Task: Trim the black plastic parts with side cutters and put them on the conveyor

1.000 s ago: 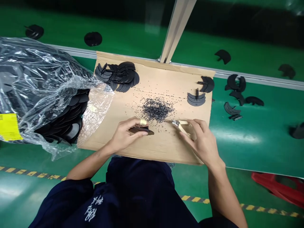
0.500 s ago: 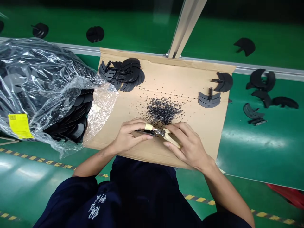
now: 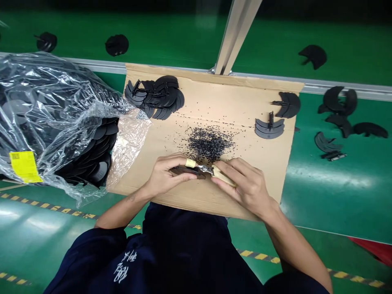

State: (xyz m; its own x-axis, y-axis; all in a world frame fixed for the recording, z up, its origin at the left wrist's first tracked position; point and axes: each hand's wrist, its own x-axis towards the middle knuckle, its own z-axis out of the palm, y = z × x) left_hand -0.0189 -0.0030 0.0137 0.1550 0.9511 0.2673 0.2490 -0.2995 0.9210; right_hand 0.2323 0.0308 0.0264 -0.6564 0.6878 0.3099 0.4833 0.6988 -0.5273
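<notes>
My left hand pinches a curved black plastic part between thumb and fingers, and a pale wrap covers its index fingertip. In my right hand are cutting pliers with cream handles, squeezed closed. Their metal jaws meet the edge of the black part near my left fingertip; the exact contact point is too small to make out. Just beyond both hands lies a heap of tiny black plastic bits on the cardboard sheet.
A clear plastic bag full of black parts sits at the left. A pile of black parts lies at the cardboard's back left, two parts at its right. More loose parts rest on the green table. A metal post stands behind.
The handles of the pliers have closed together in my right hand. In my left hand the black part has tilted, showing more of its face. The view has shifted slightly.
</notes>
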